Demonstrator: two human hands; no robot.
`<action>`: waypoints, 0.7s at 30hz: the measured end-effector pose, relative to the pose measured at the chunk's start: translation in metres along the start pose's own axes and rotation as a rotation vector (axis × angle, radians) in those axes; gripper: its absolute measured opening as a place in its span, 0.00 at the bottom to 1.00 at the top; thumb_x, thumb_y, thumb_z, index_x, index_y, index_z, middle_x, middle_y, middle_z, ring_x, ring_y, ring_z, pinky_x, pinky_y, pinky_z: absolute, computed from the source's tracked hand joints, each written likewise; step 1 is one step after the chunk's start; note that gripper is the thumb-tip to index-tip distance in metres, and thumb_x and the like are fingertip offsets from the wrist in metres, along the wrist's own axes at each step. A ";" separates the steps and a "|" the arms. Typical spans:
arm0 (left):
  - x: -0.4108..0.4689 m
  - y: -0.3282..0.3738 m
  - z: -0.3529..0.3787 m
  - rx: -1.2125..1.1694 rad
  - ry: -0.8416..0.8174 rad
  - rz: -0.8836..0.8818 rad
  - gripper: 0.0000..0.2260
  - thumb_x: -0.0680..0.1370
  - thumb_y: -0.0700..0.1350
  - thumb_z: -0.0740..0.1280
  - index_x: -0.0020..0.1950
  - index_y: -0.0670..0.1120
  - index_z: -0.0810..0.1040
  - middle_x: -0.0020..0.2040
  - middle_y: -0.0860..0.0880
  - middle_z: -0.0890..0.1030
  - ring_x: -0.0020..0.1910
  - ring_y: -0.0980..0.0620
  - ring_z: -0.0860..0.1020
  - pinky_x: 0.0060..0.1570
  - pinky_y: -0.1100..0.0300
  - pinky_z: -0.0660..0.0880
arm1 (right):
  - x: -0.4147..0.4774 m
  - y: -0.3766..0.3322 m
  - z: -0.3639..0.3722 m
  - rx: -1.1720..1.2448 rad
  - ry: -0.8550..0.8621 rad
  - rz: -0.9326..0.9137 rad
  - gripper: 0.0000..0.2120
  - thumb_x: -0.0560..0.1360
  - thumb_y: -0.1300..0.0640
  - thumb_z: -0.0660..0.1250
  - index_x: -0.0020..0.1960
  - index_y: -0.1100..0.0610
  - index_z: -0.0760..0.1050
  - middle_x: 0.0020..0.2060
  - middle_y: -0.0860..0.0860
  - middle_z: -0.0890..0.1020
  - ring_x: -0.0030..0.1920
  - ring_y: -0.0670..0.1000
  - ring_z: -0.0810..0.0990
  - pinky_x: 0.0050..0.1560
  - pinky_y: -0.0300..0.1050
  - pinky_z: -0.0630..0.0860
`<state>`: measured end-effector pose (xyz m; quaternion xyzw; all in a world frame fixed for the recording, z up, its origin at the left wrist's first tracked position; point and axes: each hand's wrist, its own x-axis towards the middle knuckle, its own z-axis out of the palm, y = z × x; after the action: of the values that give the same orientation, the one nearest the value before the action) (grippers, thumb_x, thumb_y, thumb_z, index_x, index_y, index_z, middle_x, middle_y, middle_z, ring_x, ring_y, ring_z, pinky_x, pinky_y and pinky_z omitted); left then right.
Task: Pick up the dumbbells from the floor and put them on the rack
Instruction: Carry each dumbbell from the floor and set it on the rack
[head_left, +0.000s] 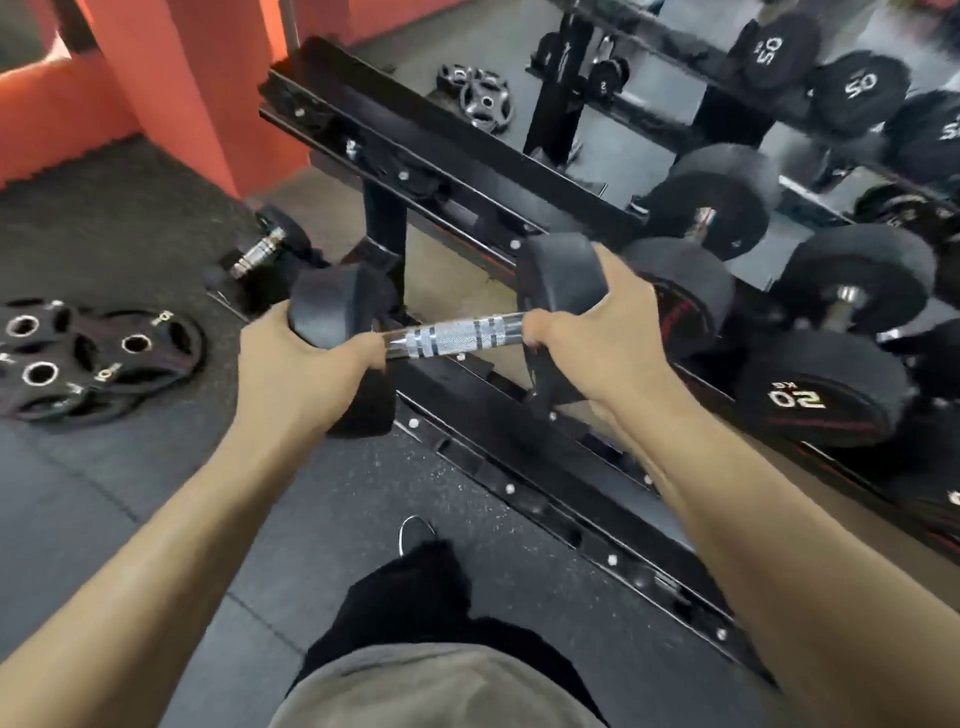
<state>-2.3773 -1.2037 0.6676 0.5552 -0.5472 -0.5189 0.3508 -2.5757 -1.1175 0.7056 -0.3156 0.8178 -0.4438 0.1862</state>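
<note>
I hold a black dumbbell with a chrome knurled handle (452, 336) in the air, over the front rail of the black rack (545, 483). My left hand (306, 358) grips its left head. Around its right head curl the fingers of my right hand (597, 343). A second dumbbell (260, 249) lies on the floor beside the rack's left leg. Several dumbbells sit on the rack to the right, one marked 20 (821, 389).
Black weight plates (98, 353) lie on the rubber floor at the left, more plates (480, 96) behind the rack. An orange pillar (197, 78) stands at the back left. A further rack holds dumbbells marked 50 (857, 83). My shoe (415, 535) is below the dumbbell.
</note>
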 end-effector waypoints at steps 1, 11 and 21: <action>0.011 -0.010 0.010 0.006 0.009 -0.059 0.14 0.61 0.45 0.77 0.43 0.45 0.81 0.38 0.51 0.81 0.36 0.54 0.75 0.31 0.61 0.72 | 0.015 0.008 0.008 -0.040 -0.035 0.013 0.32 0.57 0.53 0.76 0.62 0.49 0.79 0.51 0.43 0.84 0.48 0.44 0.80 0.50 0.47 0.81; 0.086 -0.118 0.087 0.054 0.145 -0.512 0.15 0.67 0.36 0.78 0.51 0.45 0.81 0.43 0.51 0.84 0.41 0.50 0.82 0.36 0.60 0.75 | 0.134 0.103 0.097 -0.213 -0.400 0.091 0.38 0.68 0.61 0.78 0.74 0.42 0.71 0.43 0.31 0.74 0.48 0.45 0.81 0.53 0.49 0.81; 0.136 -0.257 0.158 -0.061 0.347 -0.784 0.20 0.66 0.35 0.79 0.50 0.53 0.77 0.42 0.53 0.86 0.44 0.50 0.86 0.46 0.51 0.85 | 0.221 0.218 0.199 -0.386 -0.598 -0.041 0.41 0.68 0.58 0.77 0.78 0.42 0.68 0.60 0.39 0.80 0.53 0.32 0.75 0.44 0.18 0.69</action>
<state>-2.4852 -1.2675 0.3611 0.7896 -0.2119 -0.5279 0.2302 -2.6971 -1.3006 0.4094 -0.4771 0.7894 -0.1726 0.3456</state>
